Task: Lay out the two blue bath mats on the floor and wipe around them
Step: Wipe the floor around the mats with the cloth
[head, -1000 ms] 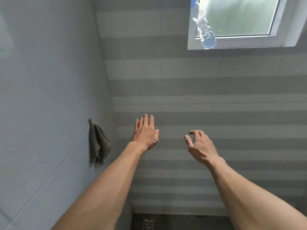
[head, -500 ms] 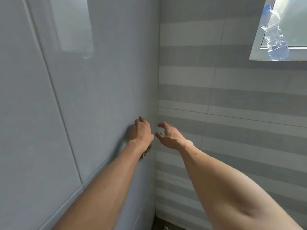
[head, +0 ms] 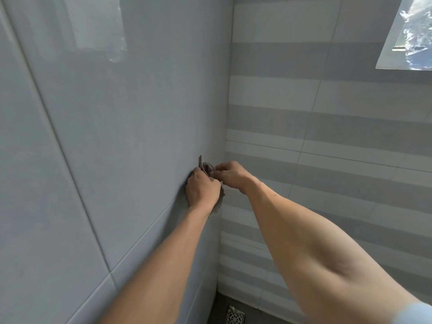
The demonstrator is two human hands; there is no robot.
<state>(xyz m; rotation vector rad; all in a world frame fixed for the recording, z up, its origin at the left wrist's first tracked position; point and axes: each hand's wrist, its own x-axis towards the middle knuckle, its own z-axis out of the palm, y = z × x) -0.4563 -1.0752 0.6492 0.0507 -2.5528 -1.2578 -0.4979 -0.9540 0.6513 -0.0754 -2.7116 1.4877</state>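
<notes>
bathroom | tiled walls (head: 117,136) | floor drain (head: 235,314) | window (head: 395,50)

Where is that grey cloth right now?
Head view: the grey cloth hangs on the left wall near the corner, gripped by the left hand and right hand.

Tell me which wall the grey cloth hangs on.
The plain blue-grey wall on the left, not the striped wall. The cloth sits near the corner, gripped by both hands.

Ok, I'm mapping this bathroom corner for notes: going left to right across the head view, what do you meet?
Plain grey wall tiles → left hand gripping the grey cloth → right hand pinching it → striped wall tiles → window with a plastic bottle.
</notes>
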